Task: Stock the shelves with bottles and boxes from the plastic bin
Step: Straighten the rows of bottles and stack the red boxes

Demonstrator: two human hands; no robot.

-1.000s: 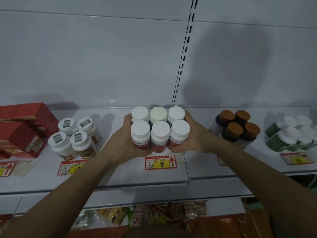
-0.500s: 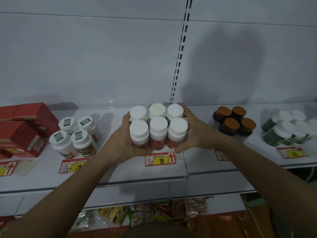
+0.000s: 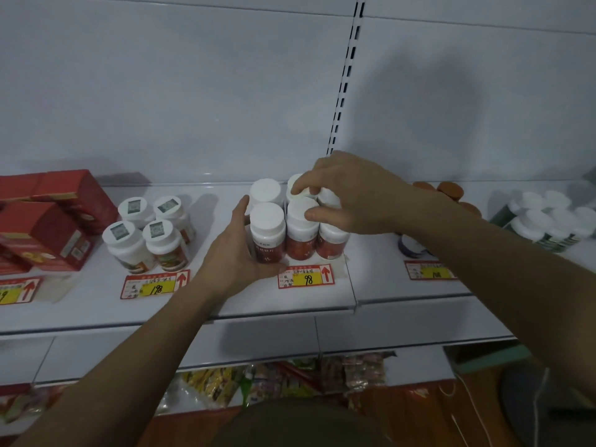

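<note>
Bottle cluster: six white-capped red-label bottles [image 3: 298, 221] stand upright on the shelf [image 3: 225, 301], two rows of three, just behind the price tag [image 3: 306, 276] marked 98.
Long axis: each bottle is vertical; the block runs left to right along the shelf.
Left hand [image 3: 237, 250]: flat against the cluster's left flank, fingers straight along the two left bottles, thumb under the front one's base. It presses; it does not wrap.
Right hand [image 3: 348, 195]: over the top from the right, fingertips [image 3: 298, 188] curled onto the middle caps, thumb on the front middle cap. It looks like a pinch on a cap, though whether anything is lifted I cannot tell.
Nearer hand: the right one sits directly above the caps; the left only braces the side.
Edges: the shelf's front lip is near, past the tag; the back wall is close behind the rear row.
Open room: bare shelf to the left before the four sticker-capped bottles [image 3: 148, 233]; brown-capped bottles [image 3: 451, 191] to the right, partly hidden by the forearm.
Judgement: squaring up the block seems all that remains here.
</note>
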